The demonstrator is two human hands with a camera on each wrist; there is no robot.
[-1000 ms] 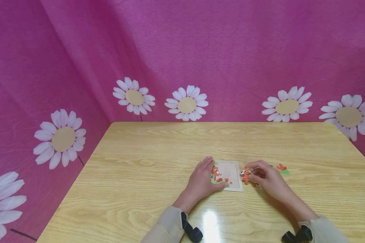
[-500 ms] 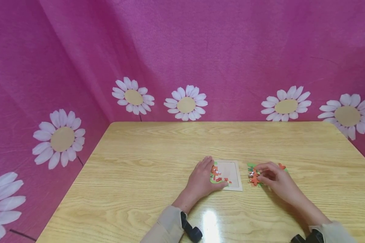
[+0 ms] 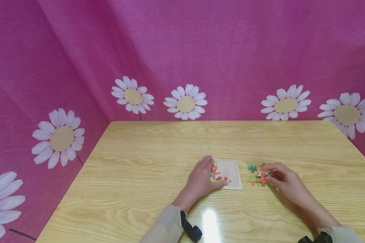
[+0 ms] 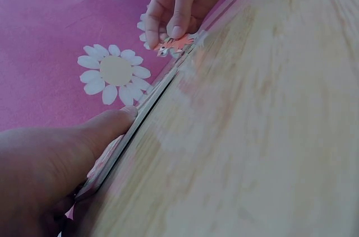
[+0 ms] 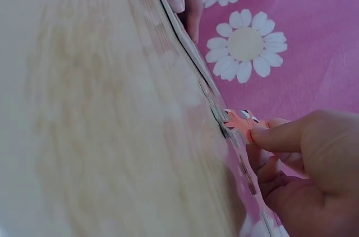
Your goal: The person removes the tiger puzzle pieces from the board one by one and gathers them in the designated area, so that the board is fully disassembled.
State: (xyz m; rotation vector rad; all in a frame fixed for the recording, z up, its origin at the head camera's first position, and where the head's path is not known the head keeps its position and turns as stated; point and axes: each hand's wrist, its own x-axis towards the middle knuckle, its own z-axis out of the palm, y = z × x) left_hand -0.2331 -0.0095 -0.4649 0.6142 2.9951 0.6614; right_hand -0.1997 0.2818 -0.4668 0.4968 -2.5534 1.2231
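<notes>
Left hand (image 3: 200, 179) spread on the puzzle tray (image 3: 240, 182), likely steadying its left edge; right hand (image 3: 289, 182), nearer the tabletop (image 3: 170, 141)'s right edge, pinches an orange jigsaw piece (image 3: 262, 179).

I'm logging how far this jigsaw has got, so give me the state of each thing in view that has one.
Puzzle tray: flat on the table, partly filled.
Loose puzzle pieces: lying to the tray's right, not fitted.
Orange animal-face puzzle piece: pinched, outside the tray.
Left hand: resting on the tray's left side.
Right hand: pinching the orange piece.
Daisy-print cloth: hanging behind the table.
</notes>
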